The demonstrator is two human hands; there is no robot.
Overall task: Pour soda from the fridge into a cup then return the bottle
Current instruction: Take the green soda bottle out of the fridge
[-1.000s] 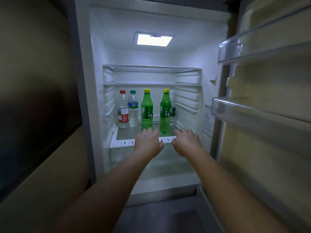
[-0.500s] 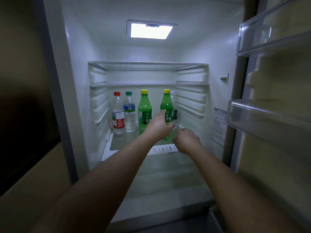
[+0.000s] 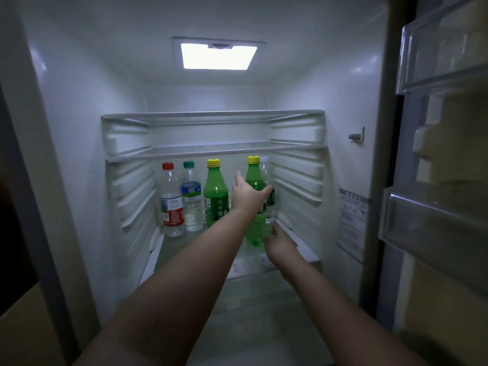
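Observation:
Two green soda bottles with yellow caps stand on the fridge's glass shelf (image 3: 248,262). My left hand (image 3: 249,195) reaches to the right soda bottle (image 3: 254,180), with thumb and fingers spread against its front at label height. No closed grip shows. My right hand (image 3: 280,244) is low beside that bottle's base, fingers relaxed and pointing up, holding nothing. The left soda bottle (image 3: 215,196) stands untouched just left of my left hand. No cup is in view.
Two clear water bottles, a red-capped one (image 3: 171,204) and a green-capped one (image 3: 191,204), stand at the shelf's left. Another clear bottle (image 3: 269,207) is half hidden behind the right soda. Glass shelves (image 3: 211,150) sit above. The open door's bins (image 3: 433,225) are at the right.
The view has moved closer into the fridge. My left hand rose from the shelf edge to the right soda bottle and spread open. My right hand moved in beside the bottle's base.

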